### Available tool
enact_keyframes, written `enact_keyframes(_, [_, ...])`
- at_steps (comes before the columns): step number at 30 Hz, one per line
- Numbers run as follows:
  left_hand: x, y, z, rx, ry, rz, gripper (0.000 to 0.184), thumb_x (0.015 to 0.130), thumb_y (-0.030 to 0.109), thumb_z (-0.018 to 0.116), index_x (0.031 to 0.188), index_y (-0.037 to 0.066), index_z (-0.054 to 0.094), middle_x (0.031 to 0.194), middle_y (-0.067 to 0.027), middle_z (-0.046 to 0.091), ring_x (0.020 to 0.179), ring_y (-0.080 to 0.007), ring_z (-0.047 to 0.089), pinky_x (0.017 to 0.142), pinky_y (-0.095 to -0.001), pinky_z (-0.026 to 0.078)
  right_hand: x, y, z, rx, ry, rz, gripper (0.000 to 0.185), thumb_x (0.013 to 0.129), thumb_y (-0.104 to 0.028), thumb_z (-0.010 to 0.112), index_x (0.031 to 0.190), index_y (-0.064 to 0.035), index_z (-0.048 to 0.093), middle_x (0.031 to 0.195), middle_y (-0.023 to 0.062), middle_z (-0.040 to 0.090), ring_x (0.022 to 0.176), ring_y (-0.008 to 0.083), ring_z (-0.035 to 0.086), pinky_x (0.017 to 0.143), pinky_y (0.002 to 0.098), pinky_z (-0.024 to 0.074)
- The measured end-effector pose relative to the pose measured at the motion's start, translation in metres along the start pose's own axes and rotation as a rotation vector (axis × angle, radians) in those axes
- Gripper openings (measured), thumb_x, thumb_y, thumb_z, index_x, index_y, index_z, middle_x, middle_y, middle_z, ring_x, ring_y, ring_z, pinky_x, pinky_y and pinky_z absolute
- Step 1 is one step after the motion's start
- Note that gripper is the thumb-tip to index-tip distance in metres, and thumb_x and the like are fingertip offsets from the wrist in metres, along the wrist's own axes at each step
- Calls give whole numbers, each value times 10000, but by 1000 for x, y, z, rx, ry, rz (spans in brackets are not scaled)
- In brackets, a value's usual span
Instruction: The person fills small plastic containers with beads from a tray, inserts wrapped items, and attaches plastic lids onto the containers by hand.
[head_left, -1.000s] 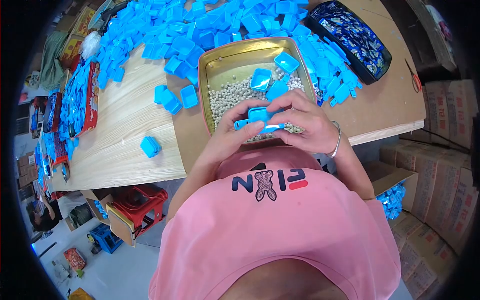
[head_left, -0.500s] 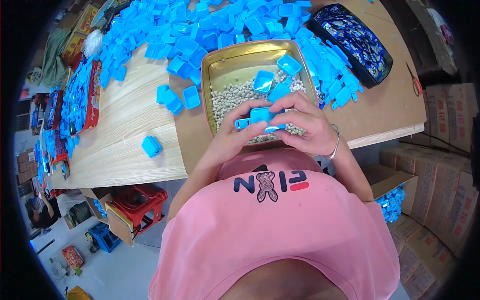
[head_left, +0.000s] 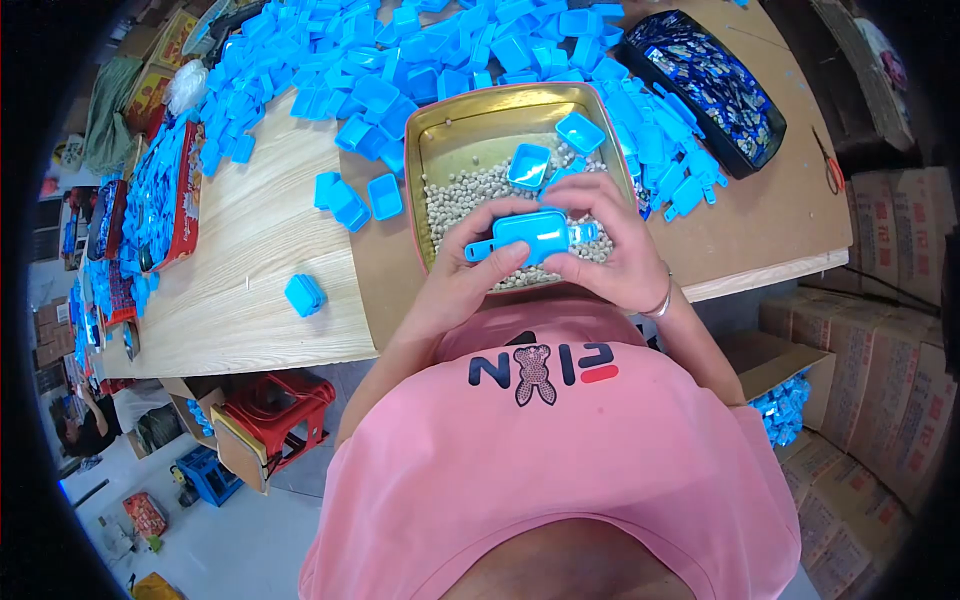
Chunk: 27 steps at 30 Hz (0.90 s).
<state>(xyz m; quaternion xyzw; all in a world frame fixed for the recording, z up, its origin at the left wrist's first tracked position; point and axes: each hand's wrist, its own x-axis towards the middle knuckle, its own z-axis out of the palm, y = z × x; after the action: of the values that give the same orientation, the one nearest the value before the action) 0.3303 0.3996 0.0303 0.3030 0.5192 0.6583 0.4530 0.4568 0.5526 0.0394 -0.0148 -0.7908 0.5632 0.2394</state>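
A blue plastic case [head_left: 532,234] with a tab at each end is held over the near side of a gold-lined tin [head_left: 470,112]. My left hand [head_left: 470,262] grips its left part, the thumb lying on the near edge. Around its right end curve the thumb and fingers of my right hand [head_left: 620,250], close to the right tab. Small pale beads [head_left: 455,205] cover much of the tin's floor. Two open blue cups, one [head_left: 529,166] near the middle and one [head_left: 580,133] at the right, rest in the tin beyond my hands.
Blue parts [head_left: 440,50] are heaped behind the tin. A black tray [head_left: 705,90] of shiny pieces and orange-handled scissors [head_left: 832,168] are at the right. A small blue stack [head_left: 305,295] sits on the left; a red box [head_left: 185,200] holds blue parts. Below stands a red stool [head_left: 280,415].
The fingers of my right hand have lifted off the case's top and spread towards its right end, so its face and right tab now show.
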Motion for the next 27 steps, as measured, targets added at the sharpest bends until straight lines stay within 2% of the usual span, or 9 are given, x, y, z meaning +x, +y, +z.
enact_keyframes(2, [0, 3, 1, 40, 13, 64, 370, 858, 77, 597, 1222, 60, 531, 1143, -67, 539, 962, -149, 508, 847, -264, 418, -2, 1, 5, 213, 106, 194, 291, 758, -34, 675, 1045, -58, 630, 1032, 63, 579, 907, 190, 532, 789, 290, 439])
enact_keyframes(3, [1, 2, 1, 41, 11, 65, 370, 858, 77, 597, 1222, 60, 531, 1143, -67, 539, 962, -149, 508, 847, -264, 418, -2, 1, 5, 211, 108, 193, 291, 758, -34, 675, 1045, -58, 630, 1032, 63, 579, 907, 190, 532, 789, 290, 439])
enact_keyframes(7, [0, -8, -4, 125, -11, 155, 392, 858, 80, 590, 1245, 69, 524, 1201, -64, 505, 1002, -159, 495, 859, -266, 407, -4, 2, 7, 427, 52, 461, 322, 820, -63, 638, 1132, -13, 580, 1036, 63, 593, 871, 151, 535, 759, 255, 440])
enact_keyframes(12, [-4, -6, -7, 76, 17, 48, 463, 837, 43, 568, 1290, 18, 479, 1271, -137, 506, 1112, -222, 494, 962, -323, 393, -4, 2, 14, 37, 71, 270, 310, 846, -84, 621, 1141, -1, 579, 1028, 77, 601, 852, 129, 546, 734, 233, 449])
enact_keyframes(13, [-4, -6, -7, 76, 17, 50, 463, 837, 43, 568, 1290, 18, 479, 1271, -137, 506, 1112, -222, 494, 962, -323, 393, -4, 3, 15, 37, 71, 268, 310, 846, -84, 621, 1141, -1, 579, 1028, 77, 601, 852, 129, 546, 734, 233, 449])
enact_keyframes(18, [-6, -3, -3, -20, 65, -22, 447, 855, 58, 570, 1290, 17, 479, 1233, -150, 531, 1068, -213, 527, 918, -307, 444, -1, 10, 13, 184, 38, 285, 320, 844, -151, 649, 1132, -20, 599, 938, 46, 607, 809, 124, 558, 680, 226, 454])
enact_keyframes(22, [-3, -1, -6, -206, 163, -176, 384, 864, 82, 608, 1236, 34, 528, 1119, -103, 587, 959, -165, 565, 800, -248, 488, 5, 8, 7, 299, -60, 638, 336, 851, -95, 626, 1174, -18, 577, 1033, 88, 611, 842, 105, 561, 720, 196, 457])
enact_keyframes(23, [-4, -3, -7, -205, 163, -183, 384, 864, 82, 608, 1236, 34, 528, 1119, -103, 587, 959, -165, 565, 800, -248, 488, 3, 10, 8, 304, -58, 643, 336, 851, -95, 626, 1174, -18, 577, 1033, 88, 611, 842, 105, 561, 720, 196, 457])
enact_keyframes(27, [-2, -8, -11, -383, 189, -199, 384, 857, 81, 621, 1229, 38, 534, 1118, -107, 588, 928, -150, 573, 757, -224, 502, 3, 19, 9, 691, 41, 745, 366, 821, -57, 642, 1180, -27, 579, 1030, 88, 612, 806, 95, 558, 703, 180, 456])
